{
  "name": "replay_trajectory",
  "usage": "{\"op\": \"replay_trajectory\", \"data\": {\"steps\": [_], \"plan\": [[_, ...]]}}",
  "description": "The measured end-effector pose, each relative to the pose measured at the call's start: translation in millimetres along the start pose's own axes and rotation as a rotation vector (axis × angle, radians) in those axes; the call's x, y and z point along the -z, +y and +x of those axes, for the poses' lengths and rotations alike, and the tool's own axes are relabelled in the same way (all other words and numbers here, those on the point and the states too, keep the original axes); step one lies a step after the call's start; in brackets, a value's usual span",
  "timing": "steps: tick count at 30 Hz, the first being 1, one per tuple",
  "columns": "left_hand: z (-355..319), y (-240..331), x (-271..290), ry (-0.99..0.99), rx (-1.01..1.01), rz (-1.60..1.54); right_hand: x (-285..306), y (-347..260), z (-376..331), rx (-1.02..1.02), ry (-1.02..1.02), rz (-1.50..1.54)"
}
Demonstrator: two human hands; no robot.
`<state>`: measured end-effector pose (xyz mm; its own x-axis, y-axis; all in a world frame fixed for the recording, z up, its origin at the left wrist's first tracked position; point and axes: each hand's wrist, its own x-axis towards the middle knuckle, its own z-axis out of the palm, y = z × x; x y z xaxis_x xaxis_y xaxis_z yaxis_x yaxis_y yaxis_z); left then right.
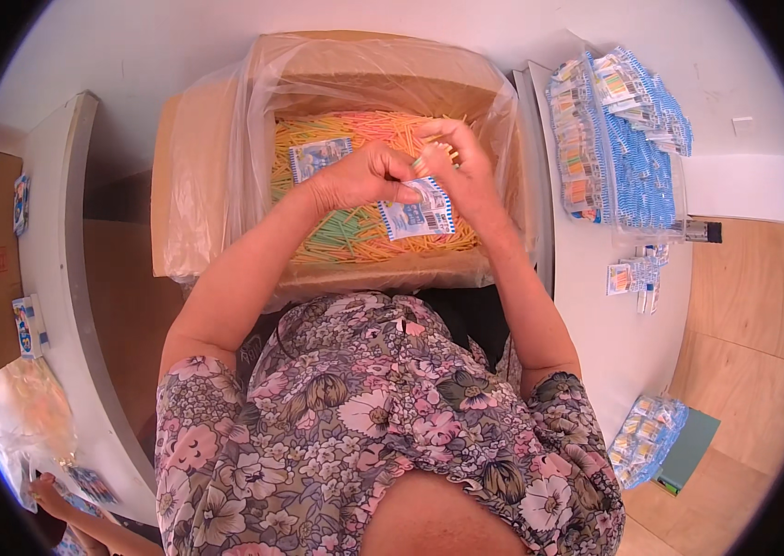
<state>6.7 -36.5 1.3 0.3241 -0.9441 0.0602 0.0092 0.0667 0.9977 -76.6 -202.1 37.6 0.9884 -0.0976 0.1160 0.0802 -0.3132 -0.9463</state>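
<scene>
In front of me is a cardboard box point(202, 185) lined with clear plastic film, holding a layer of thin yellow, pink, orange and green sticks point(341, 230). Over it, my left hand point(369, 176) pinches the top of a small blue-and-white packet point(420, 215) between thumb and fingers. Close beside it, my right hand point(466, 176) has its fingers closed round a small bunch of pale coloured sticks point(425, 164) at the packet's upper edge. Whether the stick ends are inside the packet I cannot tell. Another packet point(320, 156) lies on the sticks behind my left hand.
At right, a clear plastic bin point(679, 199) heaped with packets stands on a white table point(587, 343), with several loose packets point(633, 276) nearby. Farther down are a bag of packets point(649, 440) and a green board point(693, 449). At lower left, another person's hand point(47, 493) touches a plastic bag point(26, 408).
</scene>
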Motion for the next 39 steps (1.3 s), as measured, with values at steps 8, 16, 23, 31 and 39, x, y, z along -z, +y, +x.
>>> {"op": "replay_trajectory", "data": {"steps": [8,16,23,31,39], "plan": [[3,-3,-2,0.068,-0.067,0.142,-6,-10,2,0.143,0.025,-0.761],[8,-16,-2,0.079,-0.120,0.067,-17,14,6,0.022,0.288,-0.238],[9,-8,-2,0.102,0.097,-0.229,40,39,-29,-0.145,-0.060,-0.540],[6,-19,2,0.254,0.022,-0.143,49,7,-38,-0.084,-0.192,-0.389],[8,-11,1,0.161,-0.025,-0.110,41,-57,-9,-0.377,0.003,0.376]]}}
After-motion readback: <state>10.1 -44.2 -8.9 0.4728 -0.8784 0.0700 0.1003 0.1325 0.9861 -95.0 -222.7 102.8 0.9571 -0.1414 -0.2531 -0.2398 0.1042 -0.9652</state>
